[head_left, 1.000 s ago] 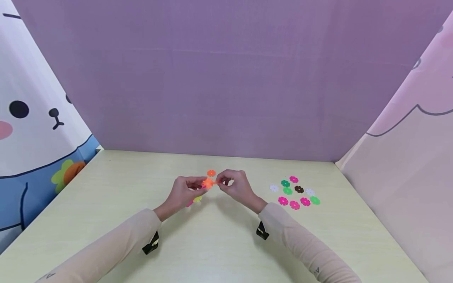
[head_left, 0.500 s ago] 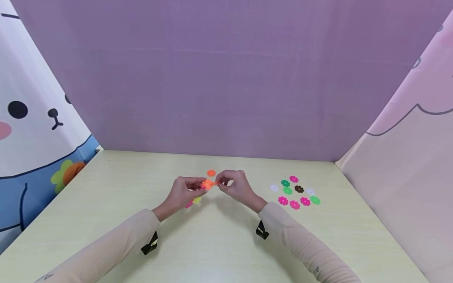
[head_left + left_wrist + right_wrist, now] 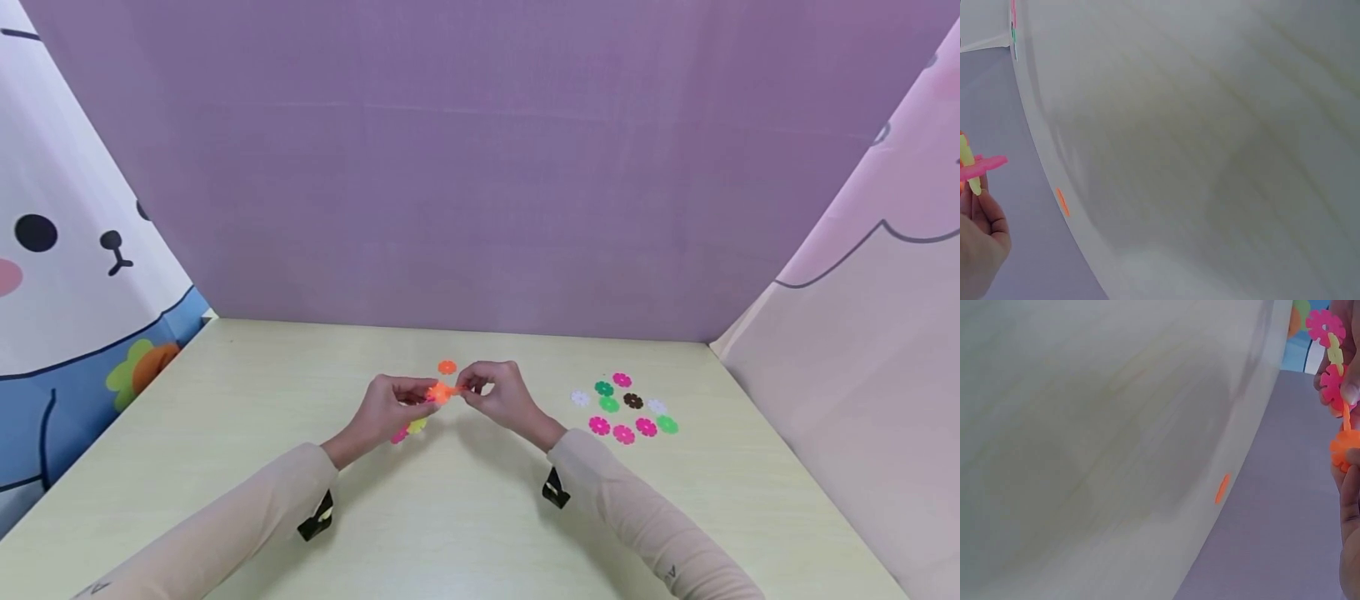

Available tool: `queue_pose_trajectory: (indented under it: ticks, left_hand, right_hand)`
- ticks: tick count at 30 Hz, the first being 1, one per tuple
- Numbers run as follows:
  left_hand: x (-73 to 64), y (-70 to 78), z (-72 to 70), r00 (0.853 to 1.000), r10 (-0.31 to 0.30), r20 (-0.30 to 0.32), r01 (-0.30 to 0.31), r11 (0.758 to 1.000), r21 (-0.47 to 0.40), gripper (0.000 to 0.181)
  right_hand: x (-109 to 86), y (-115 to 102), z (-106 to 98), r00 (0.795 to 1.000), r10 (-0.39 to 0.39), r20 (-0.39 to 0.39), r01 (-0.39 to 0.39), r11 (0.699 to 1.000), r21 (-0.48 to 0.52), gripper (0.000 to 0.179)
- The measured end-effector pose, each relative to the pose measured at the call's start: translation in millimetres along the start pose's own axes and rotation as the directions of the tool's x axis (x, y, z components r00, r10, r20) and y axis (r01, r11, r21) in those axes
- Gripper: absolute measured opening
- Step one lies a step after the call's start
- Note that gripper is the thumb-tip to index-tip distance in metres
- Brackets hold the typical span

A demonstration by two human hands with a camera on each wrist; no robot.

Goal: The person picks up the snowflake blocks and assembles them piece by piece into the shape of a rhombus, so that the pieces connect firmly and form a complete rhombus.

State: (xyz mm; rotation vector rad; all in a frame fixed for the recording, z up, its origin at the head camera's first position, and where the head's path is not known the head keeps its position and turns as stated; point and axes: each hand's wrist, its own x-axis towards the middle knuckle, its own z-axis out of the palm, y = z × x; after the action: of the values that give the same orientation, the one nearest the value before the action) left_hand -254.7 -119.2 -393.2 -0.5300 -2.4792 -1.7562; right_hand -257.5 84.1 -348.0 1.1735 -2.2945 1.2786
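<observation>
Between both hands, above the table, is a chain of slotted flower-shaped plastic discs. My left hand (image 3: 382, 410) pinches its pink part from the left, thumb against fingers. With thumb and fingertips my right hand (image 3: 501, 396) pinches an orange disc (image 3: 1344, 447) at the chain's right end; in the head view that disc is mostly hidden by the fingers. Another orange disc (image 3: 439, 392) shows between the hands. From the left hand's side hang a yellow disc (image 3: 1335, 353) and a pink disc (image 3: 1325, 326), seen in the right wrist view.
A loose orange disc (image 3: 447, 367) lies on the table (image 3: 480, 533) just beyond the hands. To the right is a spread of several loose discs, among them a brown one (image 3: 633, 401) and a green one (image 3: 667, 425). A purple cloth (image 3: 480, 167) rises behind the table.
Almost nothing differs. The left hand and forearm shift very slightly left; both hands keep their hold on the chain.
</observation>
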Motion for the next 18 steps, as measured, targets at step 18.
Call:
queue_pose_trajectory:
  ticks: [18]
  left_hand:
    - [4.0,10.9,-1.9,0.998,-0.052,0.029,0.054,0.997,-0.060,0.036]
  right_hand:
    - [1.7,7.4,-12.0,0.998,0.052,-0.017,-0.051,0.995,0.084,0.009]
